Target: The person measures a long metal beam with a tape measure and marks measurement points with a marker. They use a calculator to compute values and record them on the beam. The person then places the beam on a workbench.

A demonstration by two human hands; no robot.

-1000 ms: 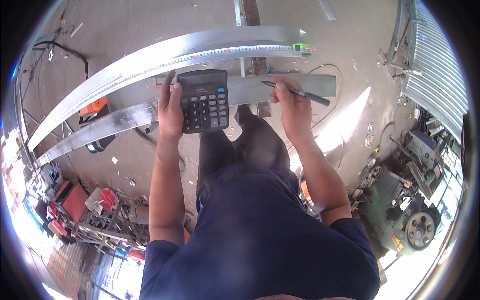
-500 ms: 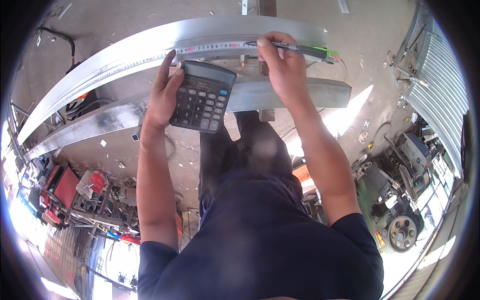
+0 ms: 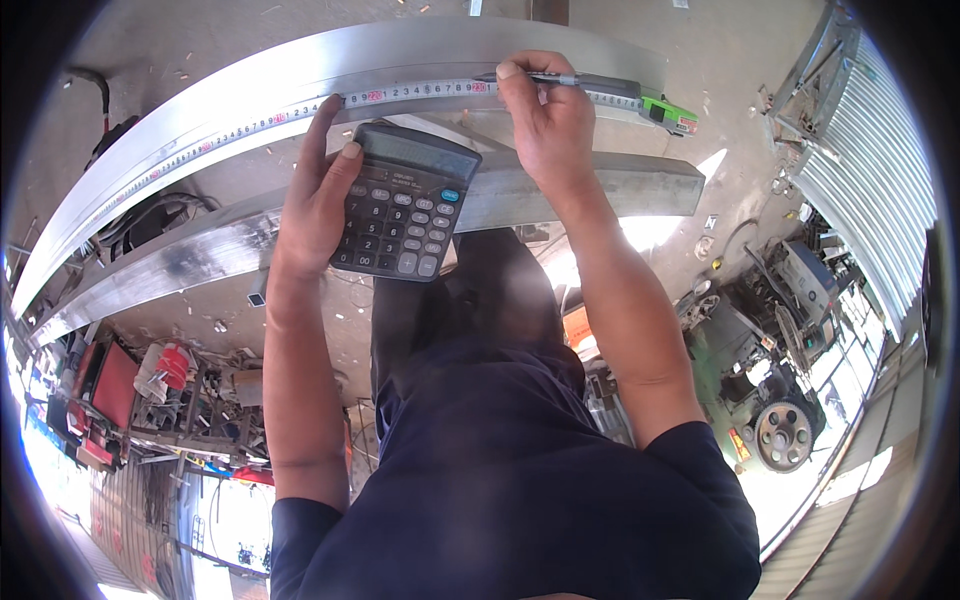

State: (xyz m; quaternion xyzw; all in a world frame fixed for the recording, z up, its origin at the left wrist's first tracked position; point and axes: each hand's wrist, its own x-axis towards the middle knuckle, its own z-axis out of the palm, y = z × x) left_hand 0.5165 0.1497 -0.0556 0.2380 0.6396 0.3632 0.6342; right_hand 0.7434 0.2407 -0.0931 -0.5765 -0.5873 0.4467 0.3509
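My left hand [image 3: 316,200] grips a black desk calculator [image 3: 408,215] by its left side, thumb on the face near the display. Its index finger reaches out to the edge of the tape measure's blade [image 3: 410,91]. That blade lies stretched along a long, shiny metal profile [image 3: 330,58]. The green and black tape case [image 3: 668,115] rests at the blade's right end. In my right hand [image 3: 550,115] a dark pen [image 3: 545,78] is pinched, its tip pointing left at the blade's markings.
A second metal beam [image 3: 590,188] runs nearer to me, below the first. Machinery with a wheel [image 3: 783,437] stands at the right. Cluttered shelving with a red box [image 3: 108,385] is at lower left. Corrugated sheet metal [image 3: 885,175] lines the right side.
My right hand and the pen have shifted slightly left along the blade. The left hand still holds the calculator. The view has moved a little closer to the beams.
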